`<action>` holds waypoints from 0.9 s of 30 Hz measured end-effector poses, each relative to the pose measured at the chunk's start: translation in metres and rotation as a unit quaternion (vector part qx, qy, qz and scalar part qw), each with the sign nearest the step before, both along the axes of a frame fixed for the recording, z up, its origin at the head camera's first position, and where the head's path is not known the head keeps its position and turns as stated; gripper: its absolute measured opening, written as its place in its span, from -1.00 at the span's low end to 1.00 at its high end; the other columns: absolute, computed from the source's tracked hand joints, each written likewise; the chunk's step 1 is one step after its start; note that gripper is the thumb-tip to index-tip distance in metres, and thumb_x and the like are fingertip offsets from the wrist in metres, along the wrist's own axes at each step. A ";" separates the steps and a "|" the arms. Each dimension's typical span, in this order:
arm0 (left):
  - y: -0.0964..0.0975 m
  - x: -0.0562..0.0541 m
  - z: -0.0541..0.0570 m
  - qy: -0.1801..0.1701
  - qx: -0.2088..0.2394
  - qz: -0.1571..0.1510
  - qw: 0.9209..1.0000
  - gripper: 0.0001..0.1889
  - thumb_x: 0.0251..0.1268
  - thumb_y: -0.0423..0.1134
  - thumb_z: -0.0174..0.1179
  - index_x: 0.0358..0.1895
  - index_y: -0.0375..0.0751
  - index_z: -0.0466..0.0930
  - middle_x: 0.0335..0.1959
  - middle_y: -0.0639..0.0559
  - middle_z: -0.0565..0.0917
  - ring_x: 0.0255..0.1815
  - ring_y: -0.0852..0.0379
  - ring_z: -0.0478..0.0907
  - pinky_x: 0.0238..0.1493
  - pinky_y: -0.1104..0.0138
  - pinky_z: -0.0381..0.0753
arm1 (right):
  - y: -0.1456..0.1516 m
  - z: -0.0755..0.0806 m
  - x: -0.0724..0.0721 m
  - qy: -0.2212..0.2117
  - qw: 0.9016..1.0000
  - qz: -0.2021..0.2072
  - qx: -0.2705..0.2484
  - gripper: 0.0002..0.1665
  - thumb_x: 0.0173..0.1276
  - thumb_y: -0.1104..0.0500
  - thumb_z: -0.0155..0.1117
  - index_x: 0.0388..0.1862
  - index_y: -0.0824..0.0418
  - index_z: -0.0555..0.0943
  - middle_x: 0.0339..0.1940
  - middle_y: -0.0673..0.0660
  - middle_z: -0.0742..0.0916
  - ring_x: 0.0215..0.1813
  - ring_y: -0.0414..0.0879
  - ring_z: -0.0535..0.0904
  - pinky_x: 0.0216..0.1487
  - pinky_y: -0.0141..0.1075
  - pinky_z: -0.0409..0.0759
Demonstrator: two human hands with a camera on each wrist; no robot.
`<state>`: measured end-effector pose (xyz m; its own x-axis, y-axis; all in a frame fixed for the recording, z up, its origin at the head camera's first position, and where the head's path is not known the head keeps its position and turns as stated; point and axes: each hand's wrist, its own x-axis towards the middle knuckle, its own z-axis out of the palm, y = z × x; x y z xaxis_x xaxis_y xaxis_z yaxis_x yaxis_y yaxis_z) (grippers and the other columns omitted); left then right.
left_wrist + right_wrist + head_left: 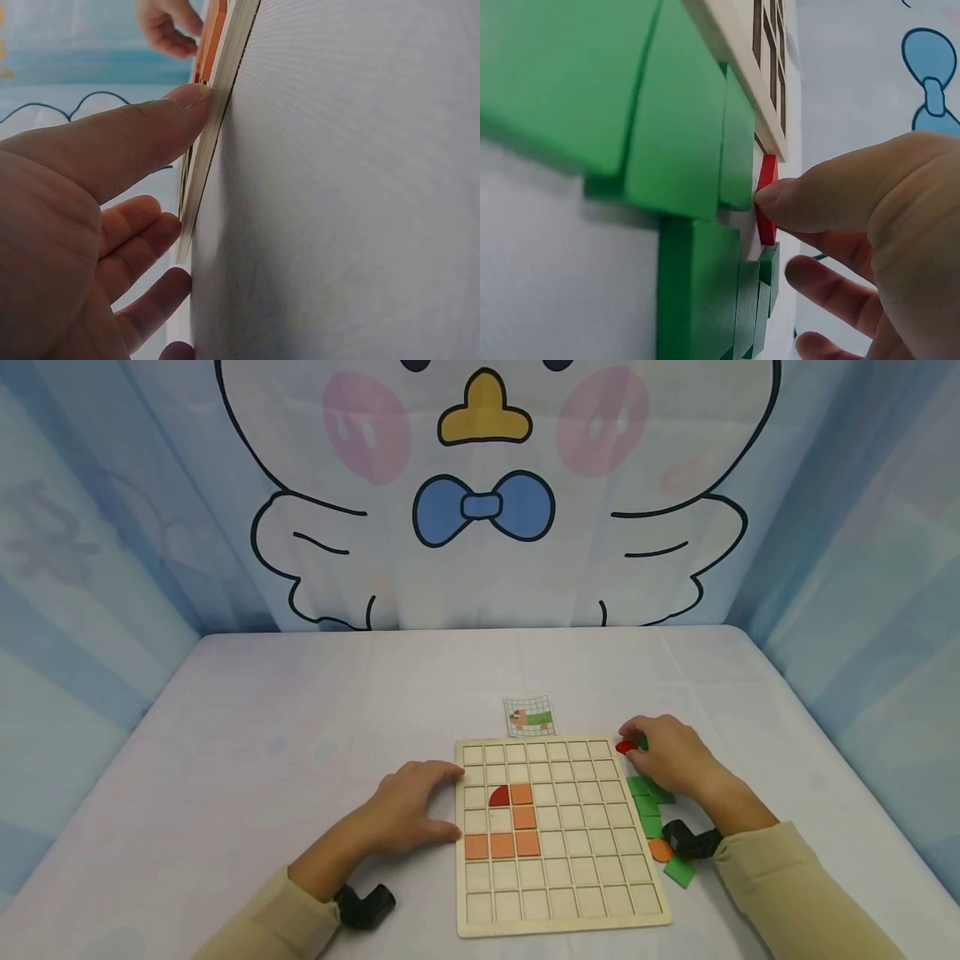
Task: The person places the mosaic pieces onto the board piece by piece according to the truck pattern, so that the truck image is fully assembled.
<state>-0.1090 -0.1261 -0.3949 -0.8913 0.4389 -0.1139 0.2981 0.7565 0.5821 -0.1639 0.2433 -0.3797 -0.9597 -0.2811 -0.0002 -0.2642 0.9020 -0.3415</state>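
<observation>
A wooden grid board point(566, 931) lies flat on the table. My left hand point(408, 806) rests against its left edge, thumb and fingers spread apart; in the left wrist view the thumb point(150, 139) touches the rim near an orange tile point(215, 41). At the board's upper right corner my right hand point(678, 760) pinches a red piece point(626, 747) between thumb and fingers. The right wrist view shows this red piece point(766, 214) close beside green blocks. On the board sit a red quarter-circle tile point(499, 796) and several orange square tiles point(502, 845).
Several green tiles point(647, 806) lie along the board's right side, with a round-edged orange piece point(660, 850) and another green tile point(679, 871) nearer me. Behind the board lies a small pattern card point(530, 718). A printed curtain point(480, 577) hangs at the table's far edge.
</observation>
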 end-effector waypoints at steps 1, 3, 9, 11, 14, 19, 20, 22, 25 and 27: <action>0.000 0.000 0.000 0.000 0.000 0.000 1.000 -0.27 0.04 -0.09 0.53 0.33 -0.15 0.47 0.31 -0.02 0.51 0.37 -0.13 0.32 0.29 -0.13 0.26 | 0.000 0.000 0.000 -0.003 1.000 0.001 -0.004 -0.65 0.33 0.27 0.32 0.06 0.40 0.62 -0.07 0.28 0.71 0.06 0.26 0.55 0.14 0.17 0.46; 0.000 0.000 0.000 -0.001 0.001 0.000 1.000 -0.27 0.04 -0.10 0.53 0.33 -0.15 0.47 0.31 -0.02 0.51 0.37 -0.13 0.33 0.29 -0.14 0.25 | 0.001 0.000 0.001 -0.006 1.000 0.004 -0.008 -0.63 0.33 0.28 0.32 0.08 0.41 0.62 -0.04 0.31 0.71 0.10 0.28 0.54 0.15 0.18 0.45; 0.000 0.001 0.000 0.001 -0.001 0.002 1.000 -0.27 0.04 -0.10 0.53 0.32 -0.14 0.47 0.31 -0.02 0.51 0.35 -0.11 0.33 0.28 -0.13 0.26 | 0.005 0.000 0.001 -0.003 1.000 0.002 -0.004 -0.64 0.36 0.20 0.32 0.05 0.41 0.63 -0.06 0.30 0.71 0.07 0.29 0.56 0.13 0.18 0.46; 0.000 0.002 0.000 0.002 -0.001 0.002 1.000 -0.27 0.03 -0.09 0.53 0.32 -0.14 0.48 0.31 -0.01 0.51 0.35 -0.11 0.34 0.28 -0.13 0.26 | 0.006 0.000 0.001 -0.001 1.000 0.005 -0.002 -0.65 0.37 0.20 0.32 0.03 0.41 0.63 -0.09 0.28 0.72 0.05 0.27 0.57 0.11 0.17 0.48; 0.000 0.001 0.000 0.004 0.001 0.000 1.000 -0.27 0.04 -0.09 0.53 0.32 -0.15 0.47 0.30 -0.02 0.51 0.35 -0.11 0.34 0.27 -0.14 0.27 | 0.005 0.000 0.001 0.001 1.000 0.012 0.000 -0.68 0.37 0.21 0.32 0.01 0.40 0.64 -0.12 0.25 0.73 0.02 0.24 0.58 0.10 0.15 0.49; 0.000 0.001 0.001 0.004 0.000 -0.002 1.000 -0.27 0.05 -0.09 0.52 0.33 -0.14 0.47 0.31 -0.02 0.51 0.37 -0.13 0.33 0.28 -0.14 0.26 | 0.005 0.001 0.000 0.000 1.000 0.023 0.009 -0.68 0.36 0.23 0.32 0.02 0.40 0.65 -0.12 0.24 0.73 0.01 0.22 0.60 0.10 0.13 0.50; 0.000 0.001 0.001 0.003 0.000 -0.002 1.000 -0.27 0.06 -0.09 0.51 0.34 -0.14 0.46 0.32 -0.02 0.50 0.37 -0.13 0.32 0.29 -0.14 0.25 | 0.005 0.001 0.000 0.000 1.000 0.024 0.011 -0.67 0.36 0.22 0.33 0.02 0.41 0.65 -0.11 0.25 0.73 0.02 0.23 0.60 0.10 0.13 0.50; 0.000 0.001 0.002 0.003 0.000 -0.003 1.000 -0.27 0.06 -0.09 0.51 0.34 -0.15 0.46 0.32 -0.03 0.50 0.37 -0.13 0.32 0.29 -0.14 0.25 | 0.006 0.001 0.001 -0.002 1.000 0.023 0.014 -0.64 0.36 0.21 0.33 0.05 0.42 0.64 -0.09 0.27 0.72 0.04 0.24 0.59 0.11 0.14 0.49; 0.000 0.001 0.002 0.002 0.000 -0.003 1.000 -0.27 0.06 -0.09 0.52 0.33 -0.16 0.47 0.31 -0.03 0.51 0.37 -0.13 0.33 0.29 -0.14 0.25 | 0.007 0.002 0.002 -0.003 1.000 0.019 0.014 -0.60 0.37 0.20 0.32 0.08 0.44 0.62 -0.06 0.29 0.71 0.07 0.26 0.57 0.13 0.15 0.48; 0.000 0.002 0.002 0.003 0.000 -0.002 1.000 -0.27 0.05 -0.09 0.52 0.33 -0.16 0.47 0.31 -0.03 0.51 0.36 -0.12 0.33 0.28 -0.14 0.26 | 0.007 0.002 0.003 -0.001 1.000 0.018 0.013 -0.59 0.38 0.19 0.32 0.09 0.44 0.62 -0.06 0.30 0.71 0.07 0.26 0.56 0.13 0.15 0.48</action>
